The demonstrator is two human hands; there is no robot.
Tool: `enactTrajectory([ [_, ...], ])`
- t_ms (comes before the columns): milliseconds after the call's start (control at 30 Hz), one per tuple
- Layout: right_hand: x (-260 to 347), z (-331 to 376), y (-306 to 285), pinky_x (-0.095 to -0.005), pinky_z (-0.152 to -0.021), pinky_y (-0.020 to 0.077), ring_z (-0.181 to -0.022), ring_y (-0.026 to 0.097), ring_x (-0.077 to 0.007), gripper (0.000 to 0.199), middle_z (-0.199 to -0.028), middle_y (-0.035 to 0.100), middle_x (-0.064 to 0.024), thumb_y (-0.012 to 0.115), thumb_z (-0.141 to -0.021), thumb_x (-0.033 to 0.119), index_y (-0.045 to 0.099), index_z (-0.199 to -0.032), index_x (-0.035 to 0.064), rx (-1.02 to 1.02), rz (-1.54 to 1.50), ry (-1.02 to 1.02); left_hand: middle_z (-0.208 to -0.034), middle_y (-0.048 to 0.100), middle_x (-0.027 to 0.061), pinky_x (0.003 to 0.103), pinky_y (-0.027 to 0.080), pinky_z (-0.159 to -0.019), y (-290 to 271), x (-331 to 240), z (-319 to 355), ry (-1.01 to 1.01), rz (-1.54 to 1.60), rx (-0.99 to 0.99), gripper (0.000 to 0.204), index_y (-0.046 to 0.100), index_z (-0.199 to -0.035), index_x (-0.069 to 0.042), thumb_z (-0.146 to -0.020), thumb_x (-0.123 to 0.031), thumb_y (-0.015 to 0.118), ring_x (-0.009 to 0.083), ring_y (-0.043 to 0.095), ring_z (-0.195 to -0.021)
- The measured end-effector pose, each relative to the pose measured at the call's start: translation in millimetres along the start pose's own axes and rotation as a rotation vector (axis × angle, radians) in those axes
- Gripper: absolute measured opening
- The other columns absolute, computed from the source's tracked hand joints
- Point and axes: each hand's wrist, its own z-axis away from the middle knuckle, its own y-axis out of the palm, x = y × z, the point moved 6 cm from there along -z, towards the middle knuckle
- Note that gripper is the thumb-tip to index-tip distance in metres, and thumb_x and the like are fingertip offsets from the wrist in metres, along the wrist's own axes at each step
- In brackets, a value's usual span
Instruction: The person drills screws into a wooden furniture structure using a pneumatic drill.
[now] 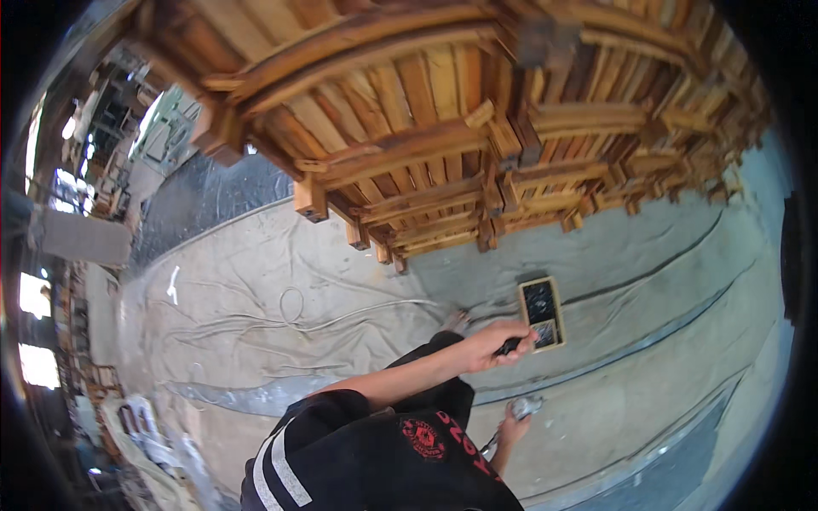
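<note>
My left hand [498, 343] reaches out over the floor, closed around a small dark object whose kind I cannot make out. It hovers at the near left edge of a small shallow wooden box [542, 312] with dark contents, which lies on a grey floor sheet [256, 281]. Lower down, my right hand [514, 419] grips a pale grey thing, perhaps a rag or a tool; it is too blurred to name. My black shirt with a red emblem [383, 460] fills the lower middle.
A big pile of stacked wooden furniture frames [443, 128] fills the top and right, its legs resting on the sheet. A thin cable [290, 311] loops across the sheet to my left. Clutter and bright windows [38, 298] line the far left.
</note>
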Motion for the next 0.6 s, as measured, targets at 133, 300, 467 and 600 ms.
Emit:
enactTrajectory([
  [133, 44, 67, -13, -0.0288, -0.034, 0.0358, -0.039, 0.046, -0.0124, 0.038, -0.064, 0.053, -0.0027, 0.071, -0.084, 0.016, 0.051, -0.113, 0.0013, 0.062, -0.189, 0.04, -0.064, 0.052, 0.0003, 0.024, 0.027, -0.04, 4, -1, 58, 0.06, -0.147, 0.017, 0.022, 0.055, -0.101, -0.003, -0.098, -0.025, 0.054, 0.0081, 0.041, -0.049],
  [300, 106, 113, -1, -0.028, -0.039, 0.0373, -0.043, 0.047, -0.0111, 0.025, -0.066, 0.054, -0.0013, 0.07, -0.085, 0.015, 0.056, -0.102, 0.0024, 0.271, -0.116, -0.11, -0.065, 0.048, -0.0017, 0.023, 0.024, -0.04, -44, -26, 134, 0.146, -0.104, -0.212, 0.023, 0.058, -0.095, -0.007, -0.097, -0.029, 0.056, 0.0071, 0.037, -0.05],
  [467, 206, 162, 70, -0.0277, -0.046, 0.0377, -0.052, 0.048, -0.0072, 0.016, -0.063, 0.055, 0.0022, 0.072, -0.083, 0.015, 0.061, -0.085, 0.0044, 0.226, -0.131, -0.291, -0.064, 0.048, -0.0049, 0.022, 0.025, -0.039, -122, -61, 200, 0.347, -0.1, -0.473, 0.025, 0.061, -0.09, -0.009, -0.096, -0.033, 0.058, 0.0058, 0.042, -0.051],
  [600, 300, 226, 118, -0.026, -0.057, 0.0463, -0.065, 0.058, -0.0086, 0.016, -0.076, 0.063, -0.0006, 0.074, -0.08, 0.01, 0.065, -0.091, 0.0026, 0.361, -0.196, -0.484, -0.064, 0.048, -0.0058, 0.02, 0.028, -0.039, -134, -104, 262, 0.5, -0.13, -0.516, 0.026, 0.06, -0.09, -0.009, -0.096, -0.034, 0.058, 0.0042, 0.043, -0.051],
])
